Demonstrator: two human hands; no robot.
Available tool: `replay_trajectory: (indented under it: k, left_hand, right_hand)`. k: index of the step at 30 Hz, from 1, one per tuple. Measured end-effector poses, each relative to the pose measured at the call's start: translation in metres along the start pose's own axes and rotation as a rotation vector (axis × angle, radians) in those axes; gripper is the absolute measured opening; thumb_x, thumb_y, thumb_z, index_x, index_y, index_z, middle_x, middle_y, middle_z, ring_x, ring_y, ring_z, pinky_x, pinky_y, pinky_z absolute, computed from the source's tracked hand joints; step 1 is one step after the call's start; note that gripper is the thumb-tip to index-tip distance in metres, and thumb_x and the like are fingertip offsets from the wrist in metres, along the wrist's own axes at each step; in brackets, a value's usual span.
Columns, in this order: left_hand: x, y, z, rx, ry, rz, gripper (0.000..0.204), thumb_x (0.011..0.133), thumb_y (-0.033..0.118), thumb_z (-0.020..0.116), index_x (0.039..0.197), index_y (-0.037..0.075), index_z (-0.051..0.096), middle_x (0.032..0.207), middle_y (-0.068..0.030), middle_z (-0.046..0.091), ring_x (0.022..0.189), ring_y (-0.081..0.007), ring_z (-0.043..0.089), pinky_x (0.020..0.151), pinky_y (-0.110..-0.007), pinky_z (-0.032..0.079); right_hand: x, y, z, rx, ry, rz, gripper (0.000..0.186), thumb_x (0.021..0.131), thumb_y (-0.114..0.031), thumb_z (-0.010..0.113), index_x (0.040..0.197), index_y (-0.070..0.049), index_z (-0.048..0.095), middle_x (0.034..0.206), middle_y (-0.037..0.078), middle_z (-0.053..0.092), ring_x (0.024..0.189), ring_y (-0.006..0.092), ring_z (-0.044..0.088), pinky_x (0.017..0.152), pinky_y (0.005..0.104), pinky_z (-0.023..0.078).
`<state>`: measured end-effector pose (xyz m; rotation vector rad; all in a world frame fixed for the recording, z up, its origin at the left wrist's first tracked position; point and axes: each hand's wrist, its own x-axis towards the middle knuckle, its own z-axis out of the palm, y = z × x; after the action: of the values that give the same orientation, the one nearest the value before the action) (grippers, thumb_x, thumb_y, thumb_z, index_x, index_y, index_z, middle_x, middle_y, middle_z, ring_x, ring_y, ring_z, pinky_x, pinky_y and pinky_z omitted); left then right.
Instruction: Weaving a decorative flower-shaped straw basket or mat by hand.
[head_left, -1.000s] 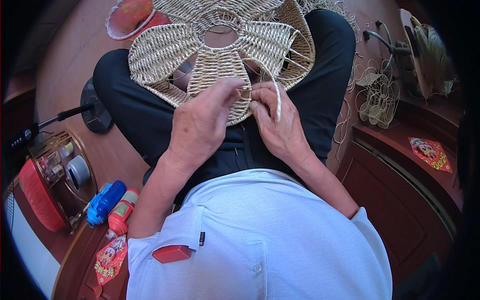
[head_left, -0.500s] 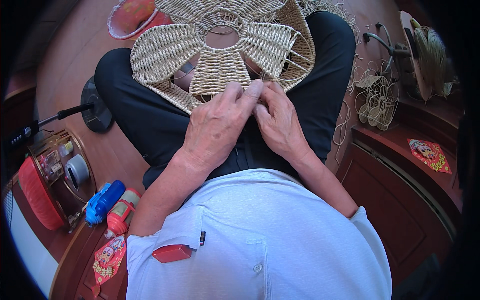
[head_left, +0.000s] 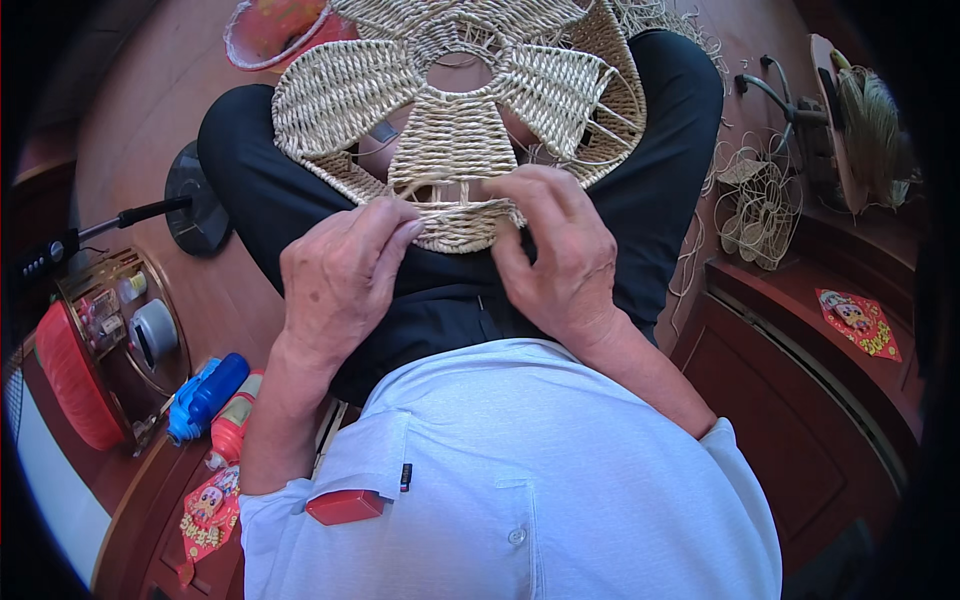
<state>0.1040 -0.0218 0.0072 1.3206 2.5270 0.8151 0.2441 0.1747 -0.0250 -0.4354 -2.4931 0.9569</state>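
Observation:
A pale straw-coloured woven piece (head_left: 455, 135), probably a basket, lies across my lap. Petal-shaped woven panels spread from a round hole in its middle. Below the nearest panel runs a woven rim band (head_left: 455, 228), with bare upright cords showing in the gap between. My left hand (head_left: 345, 275) pinches a strand of straw cord (head_left: 432, 184) at the band's left end. At the right end, my right hand (head_left: 560, 255) has its thumb below and fingers above the band's edge; the exact contact is partly hidden by the fingers.
A red tub (head_left: 275, 35) stands at the far left, and loose cord (head_left: 755, 205) hangs at the right near a metal-tubed stand. A black round base (head_left: 197, 215) with a pole is beside my left knee. Blue (head_left: 215, 392) and red bottles stand at lower left.
My hands have moved apart from their meeting point at the near panel; the left went left and down with a strand. The near rim band now shows between them.

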Motion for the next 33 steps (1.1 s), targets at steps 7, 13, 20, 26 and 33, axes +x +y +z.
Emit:
replay_trajectory:
  k: [7, 13, 20, 26, 33]
  left_hand:
    - [0.010, -0.010, -0.055, 0.200, 0.055, 0.019, 0.014, 0.098, 0.021, 0.086, 0.096, 0.010, 0.077, 0.088, -0.0047, 0.073, 0.080, -0.0269, 0.070, 0.074, -0.040, 0.051]
    - [0.030, -0.013, -0.064, 0.216, 0.184, 0.098, 0.013, 0.096, 0.023, 0.088, 0.096, 0.012, 0.081, 0.090, -0.0002, 0.074, 0.094, -0.0231, 0.066, 0.091, -0.040, 0.045]
    - [0.028, -0.010, -0.034, -0.343, 0.013, -0.163, 0.013, 0.103, 0.018, 0.085, 0.104, 0.005, 0.082, 0.097, -0.0026, 0.075, 0.100, -0.0180, 0.064, 0.094, -0.034, 0.048]
    - [0.021, -0.014, -0.007, -0.370, -0.012, -0.205, 0.018, 0.105, 0.019, 0.082, 0.107, 0.001, 0.082, 0.094, -0.0023, 0.073, 0.089, -0.0118, 0.064, 0.086, -0.030, 0.051]
    - [0.015, -0.022, -0.007, -0.586, 0.137, -0.471, 0.025, 0.110, 0.017, 0.076, 0.126, -0.002, 0.082, 0.102, -0.0029, 0.078, 0.097, -0.0075, 0.066, 0.090, -0.026, 0.054]
  right_hand:
    - [0.010, -0.013, 0.015, 0.045, -0.134, -0.126, 0.024, 0.095, -0.010, 0.085, 0.118, -0.009, 0.080, 0.110, 0.007, 0.079, 0.098, 0.0285, 0.075, 0.086, 0.0420, 0.059]
    - [0.026, -0.033, 0.003, 0.168, -0.145, -0.201, 0.011, 0.101, -0.014, 0.081, 0.110, -0.007, 0.077, 0.096, 0.009, 0.073, 0.088, 0.0280, 0.071, 0.076, 0.0380, 0.057]
    - [0.034, -0.023, -0.034, 0.660, -0.233, 0.318, 0.011, 0.104, -0.009, 0.082, 0.109, 0.002, 0.082, 0.090, 0.005, 0.074, 0.079, 0.0093, 0.066, 0.069, 0.0283, 0.051]
    - [0.026, -0.010, -0.045, 0.560, -0.111, 0.423, 0.011, 0.100, -0.005, 0.086, 0.107, 0.003, 0.084, 0.088, 0.000, 0.067, 0.075, 0.0063, 0.058, 0.067, 0.0253, 0.046]
    - [0.023, 0.000, -0.049, 0.362, -0.070, 0.326, 0.007, 0.097, -0.006, 0.088, 0.102, -0.001, 0.084, 0.079, -0.002, 0.060, 0.071, 0.0072, 0.047, 0.064, 0.0287, 0.039]
